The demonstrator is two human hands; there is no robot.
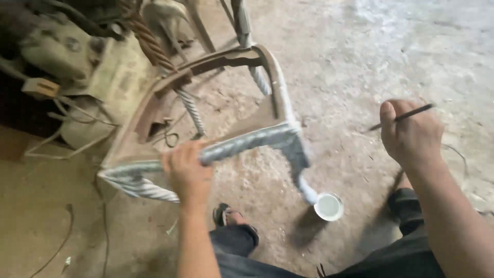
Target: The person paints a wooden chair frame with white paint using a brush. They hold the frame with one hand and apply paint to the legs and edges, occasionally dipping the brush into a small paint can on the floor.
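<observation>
The left hand (pixel 186 172) grips one rail of a single tilted wooden chair frame (pixel 242 139). The right hand (pixel 410 135) pinches one thin brush (pixel 402 117). One small white paint cup (pixel 328 206) sits on the floor (pixel 370 46).

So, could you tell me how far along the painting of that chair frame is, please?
The near rail and leg are pale with paint. The left hand grips that rail, while the right hand holds a thin brush. The far rails remain bare brown.

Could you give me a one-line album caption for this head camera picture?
Left hand grips a carved chair frame tilted over a dusty floor; right hand holds a thin brush above a white paint cup.
</observation>
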